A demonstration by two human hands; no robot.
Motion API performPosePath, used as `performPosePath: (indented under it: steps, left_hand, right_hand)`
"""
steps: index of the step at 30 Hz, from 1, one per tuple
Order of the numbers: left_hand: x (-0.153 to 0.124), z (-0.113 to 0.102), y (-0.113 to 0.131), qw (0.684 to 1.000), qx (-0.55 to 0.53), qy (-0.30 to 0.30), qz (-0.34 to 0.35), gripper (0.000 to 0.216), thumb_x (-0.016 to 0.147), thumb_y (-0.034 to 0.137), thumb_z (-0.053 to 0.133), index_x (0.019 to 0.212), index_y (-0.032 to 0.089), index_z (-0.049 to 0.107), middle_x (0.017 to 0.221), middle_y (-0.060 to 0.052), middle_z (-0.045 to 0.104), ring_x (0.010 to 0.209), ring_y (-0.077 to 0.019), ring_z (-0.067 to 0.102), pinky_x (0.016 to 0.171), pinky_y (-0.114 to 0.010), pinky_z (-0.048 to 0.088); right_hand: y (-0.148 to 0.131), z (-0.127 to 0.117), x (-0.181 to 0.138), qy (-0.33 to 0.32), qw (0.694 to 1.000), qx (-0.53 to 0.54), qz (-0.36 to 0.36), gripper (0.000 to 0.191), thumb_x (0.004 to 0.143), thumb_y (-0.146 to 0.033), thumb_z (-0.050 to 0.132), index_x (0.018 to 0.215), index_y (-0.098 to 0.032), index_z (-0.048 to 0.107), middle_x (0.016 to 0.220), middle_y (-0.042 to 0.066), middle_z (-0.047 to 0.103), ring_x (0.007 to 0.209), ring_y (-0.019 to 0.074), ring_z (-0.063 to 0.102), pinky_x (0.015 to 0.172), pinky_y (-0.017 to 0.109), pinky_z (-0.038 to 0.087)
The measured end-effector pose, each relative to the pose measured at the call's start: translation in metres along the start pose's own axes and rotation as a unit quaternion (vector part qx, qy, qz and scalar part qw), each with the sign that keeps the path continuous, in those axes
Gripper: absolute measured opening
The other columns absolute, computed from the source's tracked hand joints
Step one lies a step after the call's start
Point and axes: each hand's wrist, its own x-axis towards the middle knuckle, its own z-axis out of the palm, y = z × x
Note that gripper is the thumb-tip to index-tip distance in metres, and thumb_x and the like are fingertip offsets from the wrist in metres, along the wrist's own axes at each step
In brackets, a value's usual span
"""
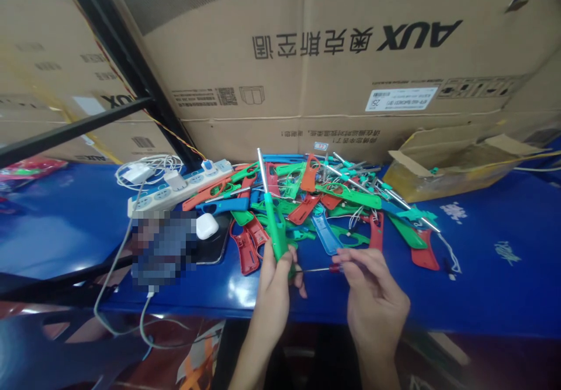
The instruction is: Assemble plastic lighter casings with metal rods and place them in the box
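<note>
My left hand (275, 276) is wrapped round the handle of a green gas lighter (274, 220), whose silver tube points up and away from me. In my right hand (374, 296) is a screwdriver (335, 268) with a red handle, pinched between thumb and fingers. Its thin metal shaft reaches left to the lower end of the green handle; the tip itself is hidden there. Just beyond my hands lies a pile of lighter parts: red half-shells (246, 251), a blue half-shell (325, 233), green shells (357, 195) and metal tubes with wires.
A white power strip (184, 186) with chargers and cables stands at the left, near a phone (214, 244) with a white earbud case (207, 226) on it. An opened carton (451, 168) sits back right. Large cardboard boxes (307, 86) rise behind the blue table (491, 296).
</note>
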Motion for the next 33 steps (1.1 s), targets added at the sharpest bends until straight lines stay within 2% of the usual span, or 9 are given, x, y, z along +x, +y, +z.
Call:
performPosePath:
  steps: [2,4,6,10,12,16,23,29,33]
  left_hand:
    - [0.000,0.000,0.000,1.000,0.000,0.004,0.007,0.023,0.091,0.038,0.064,0.102,0.021,0.053,0.079,0.005,0.053,0.052,-0.0083,0.051,0.044,-0.021,0.049]
    - [0.001,0.000,-0.001,1.000,-0.004,0.011,0.018,0.020,0.092,0.036,0.063,0.101,0.021,0.053,0.083,0.004,0.054,0.052,-0.0077,0.050,0.044,-0.021,0.049]
    - [0.001,-0.001,-0.001,1.000,-0.004,0.014,0.025,0.018,0.093,0.035,0.062,0.099,0.021,0.053,0.083,0.004,0.054,0.052,-0.0075,0.051,0.045,-0.021,0.050]
    - [0.001,-0.002,-0.002,1.000,0.001,0.011,0.023,0.018,0.093,0.036,0.063,0.099,0.021,0.054,0.082,0.004,0.055,0.053,-0.0078,0.051,0.046,-0.020,0.048]
    - [0.001,-0.001,-0.002,1.000,0.001,0.010,0.023,0.019,0.093,0.037,0.063,0.098,0.022,0.054,0.083,0.004,0.054,0.054,-0.0079,0.051,0.046,-0.020,0.047]
    - [0.001,-0.001,-0.002,1.000,-0.006,0.015,0.018,0.022,0.092,0.039,0.066,0.101,0.022,0.054,0.079,0.004,0.053,0.053,-0.0081,0.050,0.045,-0.019,0.046]
    - [0.001,0.000,-0.001,1.000,-0.007,0.017,0.002,0.027,0.092,0.042,0.067,0.103,0.021,0.055,0.084,0.003,0.055,0.053,-0.0074,0.051,0.045,-0.020,0.047]
    - [0.002,0.000,0.001,1.000,-0.021,0.014,0.016,0.024,0.093,0.040,0.065,0.099,0.021,0.053,0.084,0.004,0.053,0.051,-0.0072,0.049,0.042,-0.022,0.049]
    - [0.002,-0.001,-0.001,1.000,-0.020,0.016,0.009,0.026,0.093,0.042,0.066,0.100,0.021,0.053,0.083,0.004,0.053,0.052,-0.0076,0.050,0.043,-0.022,0.050]
  right_hand:
    - [0.000,-0.002,0.002,-0.013,1.000,0.010,0.018,0.015,0.096,-0.023,0.069,0.106,-0.024,0.079,0.103,0.005,0.075,0.091,0.0188,0.076,0.074,0.032,0.065]
    - [0.001,-0.004,0.003,-0.058,0.997,0.032,0.047,0.025,0.102,-0.028,0.060,0.122,-0.025,0.075,0.125,0.011,0.073,0.104,0.0226,0.075,0.085,0.039,0.065]
    - [0.005,-0.007,0.001,-0.083,0.993,0.049,0.062,0.034,0.104,-0.029,0.057,0.135,-0.026,0.069,0.132,0.013,0.071,0.109,0.0252,0.075,0.091,0.046,0.063]
    - [0.014,-0.010,-0.005,-0.015,0.998,0.019,0.059,0.038,0.095,-0.025,0.070,0.133,-0.025,0.071,0.102,0.007,0.079,0.093,0.0232,0.077,0.078,0.041,0.065]
    - [0.014,-0.010,-0.006,-0.001,0.998,0.007,0.058,0.035,0.094,-0.026,0.072,0.129,-0.024,0.073,0.103,0.008,0.079,0.094,0.0237,0.077,0.075,0.039,0.065]
    - [0.009,-0.007,-0.003,-0.051,0.996,0.009,0.066,0.038,0.100,-0.033,0.063,0.135,-0.022,0.070,0.124,0.014,0.075,0.109,0.0269,0.074,0.087,0.044,0.064]
    - [0.008,-0.009,-0.004,0.000,0.998,-0.010,0.055,0.021,0.089,-0.024,0.076,0.110,-0.025,0.080,0.095,0.004,0.077,0.088,0.0214,0.076,0.073,0.035,0.063]
    - [0.007,-0.009,-0.006,-0.045,0.997,-0.015,0.053,0.042,0.101,-0.030,0.061,0.142,-0.024,0.063,0.114,0.010,0.077,0.104,0.0245,0.074,0.085,0.042,0.062]
    - [0.006,-0.010,-0.006,-0.037,0.999,-0.034,0.015,0.023,0.093,-0.023,0.072,0.115,-0.026,0.078,0.097,0.004,0.076,0.092,0.0212,0.074,0.074,0.034,0.062]
